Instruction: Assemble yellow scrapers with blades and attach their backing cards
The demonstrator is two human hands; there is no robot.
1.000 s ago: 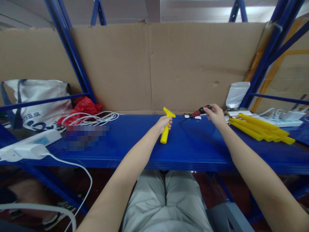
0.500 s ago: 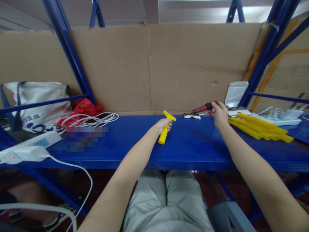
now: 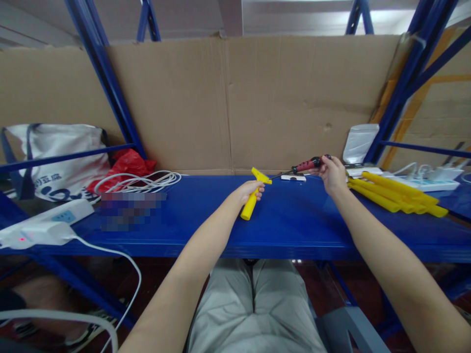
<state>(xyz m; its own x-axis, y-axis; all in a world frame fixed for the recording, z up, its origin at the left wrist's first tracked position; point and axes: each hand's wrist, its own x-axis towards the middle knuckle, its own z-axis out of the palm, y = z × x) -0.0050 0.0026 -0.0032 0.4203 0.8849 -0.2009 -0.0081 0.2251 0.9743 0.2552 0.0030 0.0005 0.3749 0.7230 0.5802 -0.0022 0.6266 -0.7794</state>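
Note:
Wrapped round the neck of a yellow T-shaped tool handle (image 3: 250, 206) are the fingers of my left hand (image 3: 253, 190), which is closed. Its slanted head shows above my fist, and its round grip points down toward the front edge. My right hand (image 3: 334, 175) is closed round the end of a screwdriver (image 3: 304, 166) with a red and black handle. The thin shaft points left, and its tip is at the right end of the yellow head. Whether the tip sits in a screw is too small to tell.
Several yellow tubes (image 3: 399, 193) lie on the blue shelf (image 3: 206, 230) at the right, near a white power strip (image 3: 432, 182). A small white card (image 3: 293, 178) lies at the back. Left are coiled white cables (image 3: 156, 182), a red bag (image 3: 132, 164) and a cloth bag (image 3: 69, 147).
The screwdriver has moved slightly left, and its tip now meets the head of the yellow handle. My left hand has shifted a little to the right.

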